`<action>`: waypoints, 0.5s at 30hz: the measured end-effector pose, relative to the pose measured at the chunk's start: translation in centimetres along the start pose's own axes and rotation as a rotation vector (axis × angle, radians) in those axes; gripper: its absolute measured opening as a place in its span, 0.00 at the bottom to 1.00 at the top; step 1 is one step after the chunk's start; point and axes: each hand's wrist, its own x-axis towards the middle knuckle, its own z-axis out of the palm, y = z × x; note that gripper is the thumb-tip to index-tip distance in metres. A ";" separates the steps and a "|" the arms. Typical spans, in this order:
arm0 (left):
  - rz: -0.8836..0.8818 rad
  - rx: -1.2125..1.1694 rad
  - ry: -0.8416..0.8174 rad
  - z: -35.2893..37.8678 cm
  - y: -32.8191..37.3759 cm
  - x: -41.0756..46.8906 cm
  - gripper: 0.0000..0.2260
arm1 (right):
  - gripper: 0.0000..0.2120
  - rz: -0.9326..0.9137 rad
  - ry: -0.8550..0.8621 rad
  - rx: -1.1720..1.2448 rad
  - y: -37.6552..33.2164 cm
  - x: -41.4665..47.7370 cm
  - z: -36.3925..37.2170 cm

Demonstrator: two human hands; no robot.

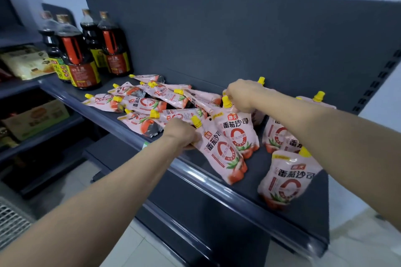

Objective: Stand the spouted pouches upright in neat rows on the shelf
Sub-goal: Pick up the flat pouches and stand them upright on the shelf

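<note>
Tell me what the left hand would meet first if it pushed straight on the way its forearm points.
Probably the tilted pouch that the left hand already grips by its upper edge. Beyond it stands the upright pouch under the right hand, then the shelf's back panel. Depth is hard to judge here.

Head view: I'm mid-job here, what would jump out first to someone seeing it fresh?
The heap of pink pouches lying flat, yellow caps every way, at the shelf's middle. Right of it, a few pouches stand upright; both hands work there, the left hand on a tilted pouch, the right hand at the next pouch. Dark sauce bottles stand far left.
</note>
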 end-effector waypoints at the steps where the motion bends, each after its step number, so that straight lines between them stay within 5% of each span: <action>1: 0.055 0.042 0.016 0.0 0.5 -0.1 0.06 | 0.05 0.034 -0.001 0.035 0.5 -0.4 0.0; 7: 0.368 0.265 0.054 0.1 2.2 0.0 0.10 | 0.13 0.181 0.012 0.168 2.0 -2.3 0.6; 15: 0.513 0.333 -0.084 0.2 2.7 0.1 0.07 | 0.05 0.288 -0.112 0.265 3.3 -3.5 0.7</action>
